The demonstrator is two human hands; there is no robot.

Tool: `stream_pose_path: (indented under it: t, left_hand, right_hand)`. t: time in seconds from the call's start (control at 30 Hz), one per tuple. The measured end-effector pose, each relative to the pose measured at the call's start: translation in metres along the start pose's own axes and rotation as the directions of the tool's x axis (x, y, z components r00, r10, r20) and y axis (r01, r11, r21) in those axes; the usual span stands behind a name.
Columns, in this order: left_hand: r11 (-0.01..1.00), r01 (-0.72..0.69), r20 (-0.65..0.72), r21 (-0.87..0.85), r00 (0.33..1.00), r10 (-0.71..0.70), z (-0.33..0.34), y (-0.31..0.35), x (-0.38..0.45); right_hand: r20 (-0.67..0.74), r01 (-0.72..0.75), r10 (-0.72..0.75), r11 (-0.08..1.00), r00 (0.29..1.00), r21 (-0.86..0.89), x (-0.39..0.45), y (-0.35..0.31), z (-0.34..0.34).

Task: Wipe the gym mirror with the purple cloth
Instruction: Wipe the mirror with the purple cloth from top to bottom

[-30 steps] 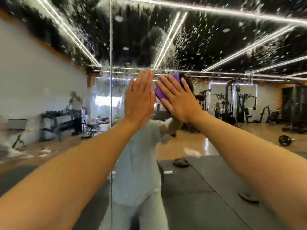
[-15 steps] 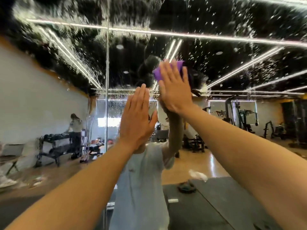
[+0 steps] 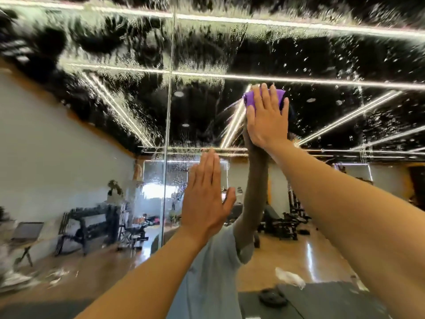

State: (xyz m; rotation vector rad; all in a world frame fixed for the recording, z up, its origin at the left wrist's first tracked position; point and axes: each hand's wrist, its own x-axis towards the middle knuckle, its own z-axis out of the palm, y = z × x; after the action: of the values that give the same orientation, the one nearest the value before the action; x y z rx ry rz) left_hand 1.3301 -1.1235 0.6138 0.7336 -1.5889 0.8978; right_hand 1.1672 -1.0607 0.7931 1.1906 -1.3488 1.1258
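**Mirror wipe: both hands flat on glass, cloth under right palm**

Left hand (image 3: 205,199): arm reaches up from lower left, palm flat toward the mirror (image 3: 115,139), fingers straight and pressed together, thumb angled out to the right. Grasps nothing; appears to rest on the glass.

Vertical seam (image 3: 169,111) between mirror panels runs just left of this hand. Glass surface is wet, streaked and beaded with droplets, densest across the upper part over the dark ceiling reflection and bright light strips.

Right hand (image 3: 268,118): arm extends from lower right, raised higher than the left. Fingers straight, slightly spread, pressing the purple cloth (image 3: 251,100) flat against the mirror. Cloth is soft, folded, its edges showing above and left of the fingers.

Lower reflection: pale shirt, glossy wood floor, dark mat.
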Motion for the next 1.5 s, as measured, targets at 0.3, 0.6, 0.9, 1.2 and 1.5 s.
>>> stream_pose_path:
  t: [0.3,0.6,0.9,1.2,1.5]
  left_hand:
    - [0.998,-0.033,0.002,-0.053,0.999,0.033,-0.003,-0.002,0.002]
    - [0.999,-0.001,0.006,-0.033,1.0,0.001,-0.002,0.001,0.002]
    - [1.0,-0.019,0.039,-0.015,0.999,0.02,-0.016,0.001,0.032]
    - [0.993,0.118,-0.016,-0.019,0.993,-0.118,-0.035,-0.036,0.298]
    - [0.999,0.001,0.055,-0.046,0.999,0.001,-0.051,-0.043,0.427]
  right_hand:
    - [0.176,0.375,-0.375,0.926,0.91,0.035,0.021,-0.074,-0.003]
    - [0.021,0.076,-0.077,0.997,0.997,0.019,0.034,-0.003,0.0]
    - [0.076,0.398,-0.395,0.917,0.915,-0.025,0.135,-0.033,-0.009]
    - [0.016,0.31,-0.31,0.951,0.951,-0.007,0.174,0.009,-0.014]
    - [-0.068,-0.311,0.309,0.95,0.949,-0.022,0.229,0.022,-0.021]
